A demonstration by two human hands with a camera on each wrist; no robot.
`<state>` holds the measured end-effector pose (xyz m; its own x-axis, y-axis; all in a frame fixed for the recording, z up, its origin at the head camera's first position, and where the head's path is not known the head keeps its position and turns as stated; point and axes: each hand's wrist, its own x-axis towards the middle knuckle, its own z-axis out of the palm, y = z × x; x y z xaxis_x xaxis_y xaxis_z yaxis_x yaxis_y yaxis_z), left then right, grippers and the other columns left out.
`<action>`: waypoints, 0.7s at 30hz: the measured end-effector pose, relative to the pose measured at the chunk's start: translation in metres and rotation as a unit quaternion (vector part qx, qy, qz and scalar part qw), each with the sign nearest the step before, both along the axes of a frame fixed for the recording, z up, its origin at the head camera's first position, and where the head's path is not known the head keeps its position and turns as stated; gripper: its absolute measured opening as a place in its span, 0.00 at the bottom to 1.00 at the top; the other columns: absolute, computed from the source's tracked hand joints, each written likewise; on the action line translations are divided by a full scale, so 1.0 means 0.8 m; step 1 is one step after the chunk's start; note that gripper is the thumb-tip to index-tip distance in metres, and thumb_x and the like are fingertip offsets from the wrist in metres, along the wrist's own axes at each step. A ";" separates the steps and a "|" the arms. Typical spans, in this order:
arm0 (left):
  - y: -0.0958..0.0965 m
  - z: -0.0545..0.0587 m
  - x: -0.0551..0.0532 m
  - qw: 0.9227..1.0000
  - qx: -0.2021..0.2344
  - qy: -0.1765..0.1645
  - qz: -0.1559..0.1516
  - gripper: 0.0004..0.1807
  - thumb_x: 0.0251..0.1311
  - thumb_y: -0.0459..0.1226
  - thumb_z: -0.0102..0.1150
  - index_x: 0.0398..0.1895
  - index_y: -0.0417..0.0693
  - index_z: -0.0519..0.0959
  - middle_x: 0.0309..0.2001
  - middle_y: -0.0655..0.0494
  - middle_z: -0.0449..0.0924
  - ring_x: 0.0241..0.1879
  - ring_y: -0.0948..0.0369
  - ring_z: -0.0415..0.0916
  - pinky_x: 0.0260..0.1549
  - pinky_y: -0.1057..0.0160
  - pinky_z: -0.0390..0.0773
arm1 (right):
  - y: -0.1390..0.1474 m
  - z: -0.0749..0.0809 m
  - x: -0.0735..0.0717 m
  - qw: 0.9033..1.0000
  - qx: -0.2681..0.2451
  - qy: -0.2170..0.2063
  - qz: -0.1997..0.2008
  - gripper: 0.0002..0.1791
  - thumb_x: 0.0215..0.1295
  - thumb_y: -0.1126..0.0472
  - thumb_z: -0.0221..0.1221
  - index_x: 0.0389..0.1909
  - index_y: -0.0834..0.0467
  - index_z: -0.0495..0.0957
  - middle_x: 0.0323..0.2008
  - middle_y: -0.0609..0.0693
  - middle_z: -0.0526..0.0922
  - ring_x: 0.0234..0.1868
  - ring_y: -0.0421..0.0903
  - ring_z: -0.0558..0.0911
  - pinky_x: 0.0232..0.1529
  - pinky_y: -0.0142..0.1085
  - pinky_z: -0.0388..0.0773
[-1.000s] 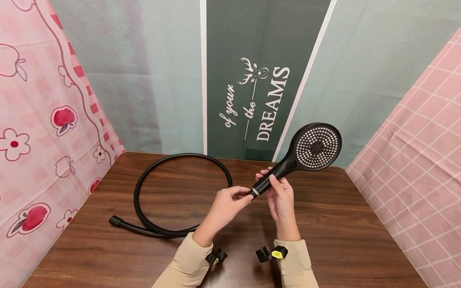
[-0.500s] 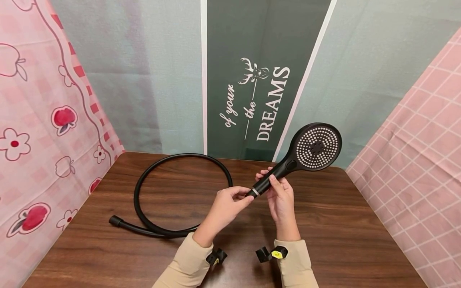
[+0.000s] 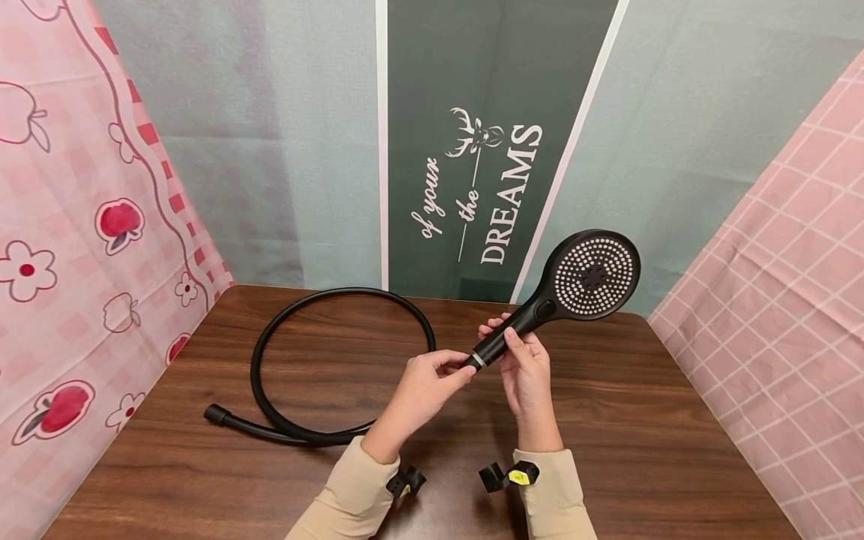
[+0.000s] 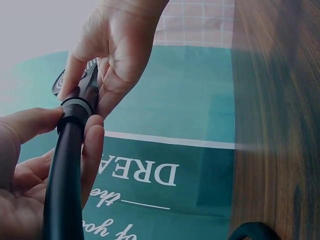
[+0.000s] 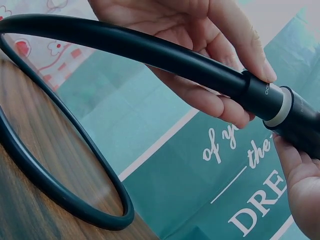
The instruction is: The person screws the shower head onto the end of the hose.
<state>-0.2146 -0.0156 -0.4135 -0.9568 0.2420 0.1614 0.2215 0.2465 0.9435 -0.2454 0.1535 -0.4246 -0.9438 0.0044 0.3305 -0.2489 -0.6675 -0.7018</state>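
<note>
A black handheld shower head (image 3: 540, 309) with pale nozzles is raised above the table, tilted up to the right. My right hand (image 3: 528, 371) grips its handle. At the handle's lower end my left hand (image 3: 427, 386) pinches the black end connector (image 5: 261, 100) of the shower hose (image 3: 259, 360). In the right wrist view a pale ring (image 5: 280, 107) shows between connector and handle, with a narrow gap hard to judge. The left wrist view has the left thumb and fingers on either side of the connector (image 4: 75, 111). The hose loops across the table to a free end (image 3: 216, 415).
The brown wooden table (image 3: 628, 450) lies under both hands. Behind it hangs a grey-green cloth (image 3: 324, 150) with printed lettering. Pink patterned cloths stand at the left (image 3: 61, 300) and right (image 3: 796, 315) sides.
</note>
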 end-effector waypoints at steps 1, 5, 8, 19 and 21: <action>0.000 0.000 0.000 1.000 -0.001 0.001 0.002 0.18 0.64 0.42 0.64 0.50 0.39 0.83 0.40 0.46 0.87 0.35 0.63 0.82 0.33 0.69 0.79 | 0.000 0.000 0.000 1.000 0.000 0.000 -0.001 0.10 0.76 0.69 0.47 0.51 0.63 0.74 0.42 0.53 0.87 0.46 0.46 0.89 0.55 0.38 0.80; 0.001 0.000 0.000 1.000 -0.003 0.001 0.006 0.18 0.64 0.42 0.65 0.50 0.39 0.84 0.40 0.46 0.87 0.34 0.63 0.81 0.33 0.69 0.79 | 0.000 0.000 0.000 1.000 -0.002 0.000 -0.001 0.10 0.76 0.69 0.47 0.52 0.66 0.73 0.42 0.53 0.87 0.46 0.46 0.89 0.55 0.38 0.80; 0.001 0.000 -0.001 1.000 -0.001 -0.001 0.006 0.18 0.64 0.42 0.64 0.50 0.39 0.84 0.41 0.46 0.87 0.35 0.62 0.82 0.34 0.68 0.79 | 0.000 0.000 0.000 1.000 -0.005 0.001 0.000 0.11 0.76 0.69 0.47 0.54 0.69 0.70 0.42 0.54 0.87 0.46 0.46 0.89 0.55 0.39 0.80; 0.000 0.001 0.000 1.000 0.004 -0.001 0.003 0.17 0.64 0.42 0.64 0.50 0.40 0.84 0.41 0.47 0.87 0.35 0.65 0.81 0.34 0.70 0.79 | 0.000 0.000 0.000 1.000 -0.004 0.000 0.000 0.12 0.76 0.69 0.47 0.55 0.69 0.69 0.42 0.53 0.87 0.46 0.46 0.88 0.55 0.38 0.80; 0.000 0.001 0.000 1.000 0.004 0.001 0.004 0.17 0.64 0.42 0.64 0.50 0.40 0.84 0.40 0.46 0.87 0.35 0.64 0.82 0.34 0.70 0.79 | 0.000 0.000 0.000 1.000 -0.002 -0.001 0.000 0.12 0.76 0.68 0.47 0.55 0.69 0.68 0.42 0.53 0.87 0.46 0.46 0.88 0.55 0.38 0.80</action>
<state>-0.2145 -0.0155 -0.4128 -0.9582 0.2333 0.1656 0.2217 0.2397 0.9452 -0.2456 0.1537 -0.4246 -0.9443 0.0055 0.3291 -0.2475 -0.6709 -0.6991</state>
